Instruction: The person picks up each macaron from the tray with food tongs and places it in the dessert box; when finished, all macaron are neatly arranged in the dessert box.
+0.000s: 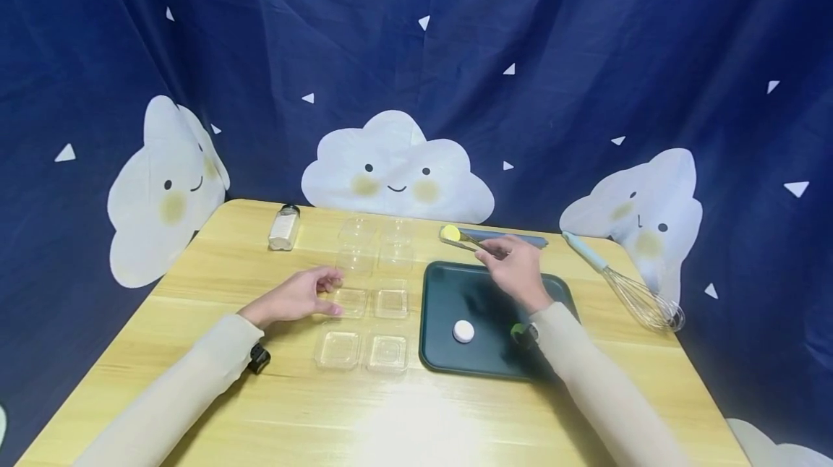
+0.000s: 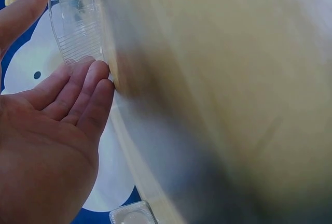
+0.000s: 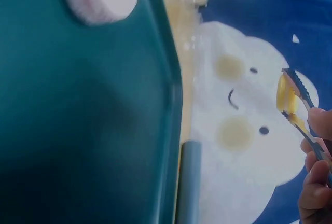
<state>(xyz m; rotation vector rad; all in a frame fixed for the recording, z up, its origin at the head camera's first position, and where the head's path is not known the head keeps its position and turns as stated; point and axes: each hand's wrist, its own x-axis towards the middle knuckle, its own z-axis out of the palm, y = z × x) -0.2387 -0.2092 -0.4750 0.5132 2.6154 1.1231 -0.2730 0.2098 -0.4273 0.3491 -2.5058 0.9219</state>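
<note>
My right hand (image 1: 517, 273) grips metal tongs (image 3: 315, 143) above the far side of a dark green tray (image 1: 449, 293). Between the toothed tips of the tongs is a yellow macaron (image 3: 282, 94), held up off the table. A pale pink macaron (image 1: 463, 331) lies on the tray. At the left of the tray, my left hand (image 1: 296, 297) holds a clear plastic box (image 1: 351, 302) by its side. In the left wrist view, the thumb and the fingertips (image 2: 101, 71) touch opposite edges of that ribbed box (image 2: 78, 22).
More clear boxes stand in two columns, such as a near one (image 1: 387, 353). A seasoning jar (image 1: 284, 228) stands at the back left. Behind the tray lies a blue-grey roll (image 1: 514, 237); at the right is a whisk (image 1: 625, 283) with a light blue handle.
</note>
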